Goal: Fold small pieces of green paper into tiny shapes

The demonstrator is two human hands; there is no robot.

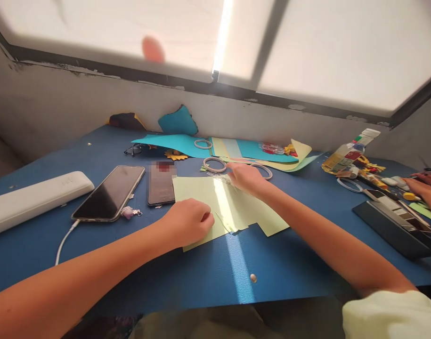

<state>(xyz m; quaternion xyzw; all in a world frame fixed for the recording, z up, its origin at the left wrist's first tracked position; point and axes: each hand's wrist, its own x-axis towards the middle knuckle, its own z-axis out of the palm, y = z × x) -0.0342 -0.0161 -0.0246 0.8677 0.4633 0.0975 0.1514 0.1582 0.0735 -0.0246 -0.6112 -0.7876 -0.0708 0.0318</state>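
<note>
Nearest us, our left hand [189,220] rests curled in a loose fist on the near edge of the pale green paper [232,207], which lies flat mid-tabletop [208,273]. Further out, our right hand [245,178] presses fingers down on a clear ruler [220,177] at the paper's far edge; whether that grip closes around it we cannot tell. Two phones [111,193] lie left, tape rings [214,164] beyond.

Bare forearms, no watch or rings seen; pale yellow-green short sleeve [392,313] on right arm (left sleeve out of frame).
</note>
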